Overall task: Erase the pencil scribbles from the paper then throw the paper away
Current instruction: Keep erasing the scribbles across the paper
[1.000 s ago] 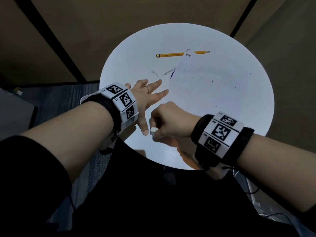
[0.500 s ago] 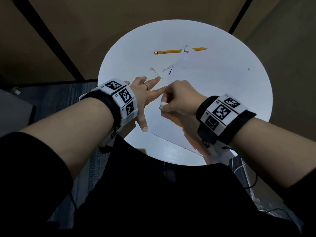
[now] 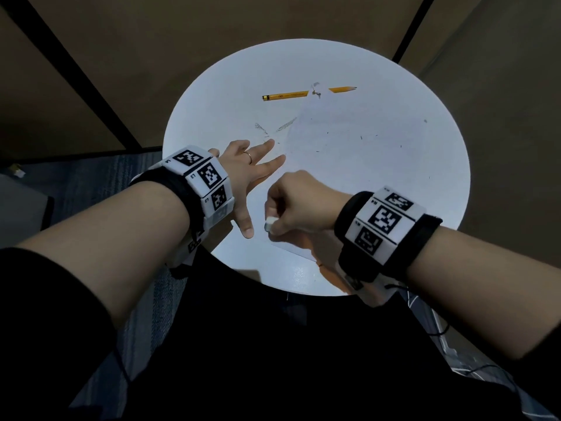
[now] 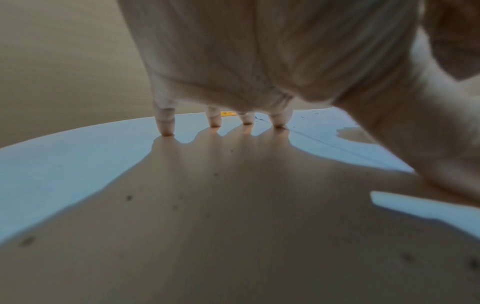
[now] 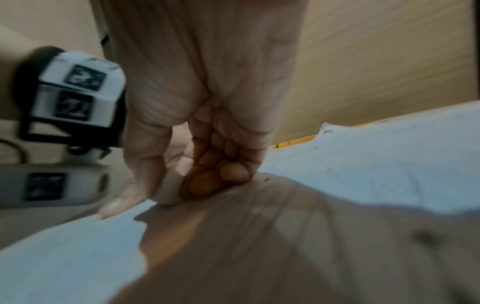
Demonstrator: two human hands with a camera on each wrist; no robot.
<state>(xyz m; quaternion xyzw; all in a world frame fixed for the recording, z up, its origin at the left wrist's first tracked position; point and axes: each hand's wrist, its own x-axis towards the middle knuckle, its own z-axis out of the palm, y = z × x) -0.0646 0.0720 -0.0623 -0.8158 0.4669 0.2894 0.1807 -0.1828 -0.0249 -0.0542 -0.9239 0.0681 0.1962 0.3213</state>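
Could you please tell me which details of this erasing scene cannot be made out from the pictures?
- Pencil: its middle is hidden under the paper corner, head view.
- Eraser: mostly covered by the right hand; right wrist view is motion-blurred.
- Remaining scribbles: too faint to judge, head view.
- Any bin: in no view.
- Left hand: its palm fills the left wrist view.

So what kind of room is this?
Probably an office or study corner, though I can't be sure: there's a small round white table with a sheet of paper and a yellow pencil, plain tan wall panels, and blue-grey carpet.
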